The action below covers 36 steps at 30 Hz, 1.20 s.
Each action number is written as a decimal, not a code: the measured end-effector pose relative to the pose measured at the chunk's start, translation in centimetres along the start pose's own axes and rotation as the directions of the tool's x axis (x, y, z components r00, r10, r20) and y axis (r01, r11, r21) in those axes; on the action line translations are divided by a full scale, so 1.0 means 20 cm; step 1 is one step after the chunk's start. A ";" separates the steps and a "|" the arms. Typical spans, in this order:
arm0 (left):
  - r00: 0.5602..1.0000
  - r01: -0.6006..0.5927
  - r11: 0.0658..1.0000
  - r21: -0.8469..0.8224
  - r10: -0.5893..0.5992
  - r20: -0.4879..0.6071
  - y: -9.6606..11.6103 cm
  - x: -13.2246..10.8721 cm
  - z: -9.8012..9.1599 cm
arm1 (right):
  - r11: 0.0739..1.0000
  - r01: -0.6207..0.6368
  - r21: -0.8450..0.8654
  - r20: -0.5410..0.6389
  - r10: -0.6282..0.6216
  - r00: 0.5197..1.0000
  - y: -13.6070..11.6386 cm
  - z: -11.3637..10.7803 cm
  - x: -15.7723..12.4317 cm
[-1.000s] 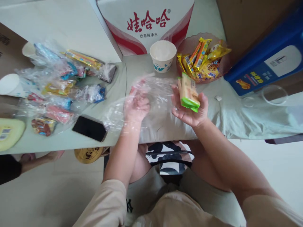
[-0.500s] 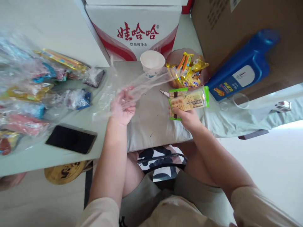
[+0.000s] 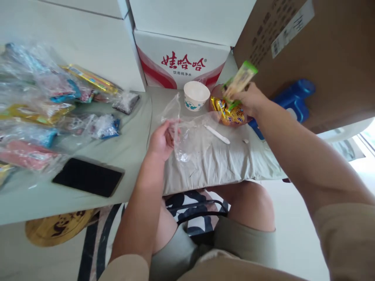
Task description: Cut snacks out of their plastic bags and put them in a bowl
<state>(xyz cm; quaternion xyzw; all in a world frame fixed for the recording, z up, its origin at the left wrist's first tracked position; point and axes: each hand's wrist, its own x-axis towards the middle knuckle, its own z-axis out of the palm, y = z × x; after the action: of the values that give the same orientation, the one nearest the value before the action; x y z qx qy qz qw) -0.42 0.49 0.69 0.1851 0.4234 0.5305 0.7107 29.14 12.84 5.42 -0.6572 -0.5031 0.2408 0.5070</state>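
My left hand (image 3: 163, 139) is closed on a clear plastic bag (image 3: 187, 138), which hangs limp over the cloth. My right hand (image 3: 249, 98) grips a green-edged packet of crackers (image 3: 239, 82), tilted up above a bowl. Yellow-wrapped snacks (image 3: 231, 114) lie in that pinkish clear bowl (image 3: 216, 92), partly hidden under the packet and hand. Between the hands a white pen-like stick (image 3: 217, 134) rests on the cloth. A white paper cup (image 3: 197, 95) with a leaf pattern stands behind the bag.
Several bagged snacks (image 3: 58, 113) cover the table's left side, with a black phone (image 3: 88, 176) in front of them. A white and red carton (image 3: 183, 62) stands at the back. At right are a big brown box (image 3: 322, 58) and a blue bottle (image 3: 295, 99), partly behind my arm.
My right hand has carried the cracker packet up and back over the bowl, tilting it. The plastic bag in my left hand has dropped lower. The white stick now shows fully.
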 end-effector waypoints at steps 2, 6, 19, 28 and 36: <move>0.999 -0.036 0.999 -0.009 0.036 0.011 -0.01 0.00 -0.02 | 0.983 -0.092 -0.161 -0.070 0.081 0.994 0.02 -0.01 -0.01; 0.995 -0.054 0.991 -0.121 0.064 0.077 0.00 -0.02 -0.04 | 0.988 0.123 -0.090 0.048 -0.119 0.992 0.07 -0.08 -0.27; 0.848 0.229 0.968 0.102 -0.250 0.467 -0.12 -0.08 0.00 | 0.934 -0.133 0.331 0.453 -0.033 0.891 0.08 0.06 -1.00; 0.987 0.032 0.956 0.292 -0.076 0.141 -0.10 -0.01 -0.03 | 0.960 -0.098 0.262 0.298 0.016 0.955 0.15 0.01 -0.94; 0.957 -0.109 0.967 0.229 0.165 -0.239 -0.09 0.06 -0.01 | 0.851 -0.212 0.480 0.135 0.167 0.977 0.24 -0.06 -0.95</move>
<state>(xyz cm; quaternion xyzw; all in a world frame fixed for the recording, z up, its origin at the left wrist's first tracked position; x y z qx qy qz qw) 0.46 0.82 -1.15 0.2193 0.5521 0.5495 0.5875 24.90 -4.66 -2.19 -0.5419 -0.3799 0.4382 0.6083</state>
